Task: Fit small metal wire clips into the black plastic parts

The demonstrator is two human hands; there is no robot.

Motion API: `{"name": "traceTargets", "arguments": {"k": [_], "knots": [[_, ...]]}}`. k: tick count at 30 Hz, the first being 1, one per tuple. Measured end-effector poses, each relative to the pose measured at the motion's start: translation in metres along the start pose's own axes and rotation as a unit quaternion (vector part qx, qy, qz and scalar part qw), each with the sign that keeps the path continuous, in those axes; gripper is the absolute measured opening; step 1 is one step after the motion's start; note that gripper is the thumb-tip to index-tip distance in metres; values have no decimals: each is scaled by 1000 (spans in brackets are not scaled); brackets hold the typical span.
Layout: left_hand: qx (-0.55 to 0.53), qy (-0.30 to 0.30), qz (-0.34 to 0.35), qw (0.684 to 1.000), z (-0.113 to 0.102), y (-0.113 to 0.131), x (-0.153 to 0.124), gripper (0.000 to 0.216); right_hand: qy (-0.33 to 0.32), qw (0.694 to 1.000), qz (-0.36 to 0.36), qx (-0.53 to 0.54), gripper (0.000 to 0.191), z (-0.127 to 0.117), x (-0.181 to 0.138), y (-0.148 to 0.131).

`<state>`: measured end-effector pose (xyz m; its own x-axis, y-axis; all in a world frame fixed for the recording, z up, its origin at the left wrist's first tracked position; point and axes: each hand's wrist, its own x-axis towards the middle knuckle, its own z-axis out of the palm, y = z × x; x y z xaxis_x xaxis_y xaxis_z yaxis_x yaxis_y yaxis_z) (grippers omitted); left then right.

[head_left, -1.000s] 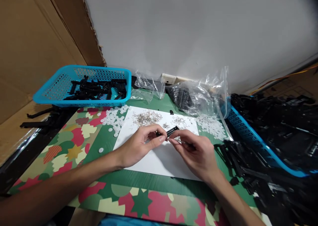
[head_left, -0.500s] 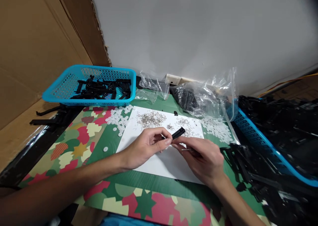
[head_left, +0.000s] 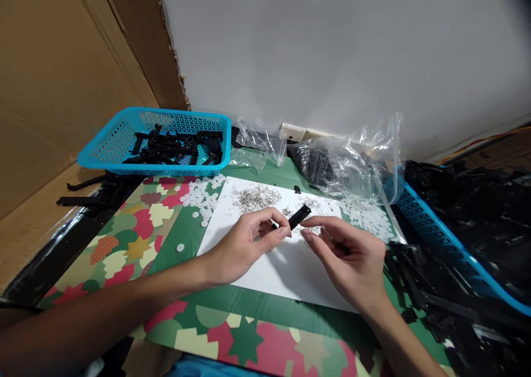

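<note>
I am watching the left hand (head_left: 253,239) pinching a slim black part (head_left: 299,218), its free end pointing away beyond the fingertips, above the white sheet (head_left: 265,269). The part is now showing a flat face instead of its hollowed side, so I am judging that the work is shifting to another face. The right hand (head_left: 348,252) is hovering just beside it, thumb and forefinger slightly parted; whether it is touching or holding anything, I am not managing to tell.
</note>
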<state>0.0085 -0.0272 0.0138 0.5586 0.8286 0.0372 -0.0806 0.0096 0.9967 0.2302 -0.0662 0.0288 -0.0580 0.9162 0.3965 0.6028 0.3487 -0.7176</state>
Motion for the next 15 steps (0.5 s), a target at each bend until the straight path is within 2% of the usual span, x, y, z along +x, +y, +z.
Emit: {"name": "traceTargets", "arguments": {"k": [5, 9, 11, 15], "knots": [[73, 2, 31, 997, -1, 2, 0, 21, -57, 998, 10, 32, 13, 3, -1, -1], [94, 9, 39, 995, -3, 1, 1, 21, -56, 997, 35, 45, 16, -2, 3, -2], [93, 36, 43, 994, -5, 0, 2, 19, -75, 995, 59, 28, 20, -10, 9, 2], [61, 139, 64, 986, -12, -3, 7, 20, -184, 974, 92, -97, 29, -28, 22, 18]]}}
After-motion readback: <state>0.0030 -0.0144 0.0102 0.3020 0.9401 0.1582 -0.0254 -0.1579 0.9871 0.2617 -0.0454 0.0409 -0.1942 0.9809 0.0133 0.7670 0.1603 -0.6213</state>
